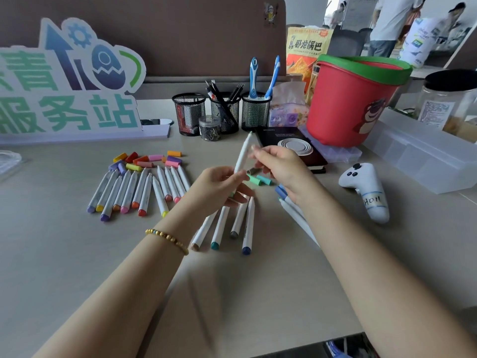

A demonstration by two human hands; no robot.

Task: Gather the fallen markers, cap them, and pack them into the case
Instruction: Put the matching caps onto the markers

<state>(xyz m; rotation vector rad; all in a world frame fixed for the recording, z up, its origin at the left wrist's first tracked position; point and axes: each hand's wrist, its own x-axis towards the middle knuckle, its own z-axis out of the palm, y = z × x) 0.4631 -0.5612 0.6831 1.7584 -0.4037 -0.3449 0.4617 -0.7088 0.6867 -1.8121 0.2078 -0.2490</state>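
Nearest on the tabletop (77,254) lie four markers (222,226), capped ends toward the viewer. Above them the left hand (219,188), a bead bracelet (167,240) on its wrist, pinches the lower part of a white marker (242,153) held tilted upward. The right hand (280,164) has its fingers curled beside the marker's upper part; whether they grip anything I cannot tell. Green caps (259,180) lie beneath it. To the left a row of markers (139,192) lies side by side, loose caps (148,160) just beyond. Farther right sits the clear case (423,151), by a red bucket (348,104).
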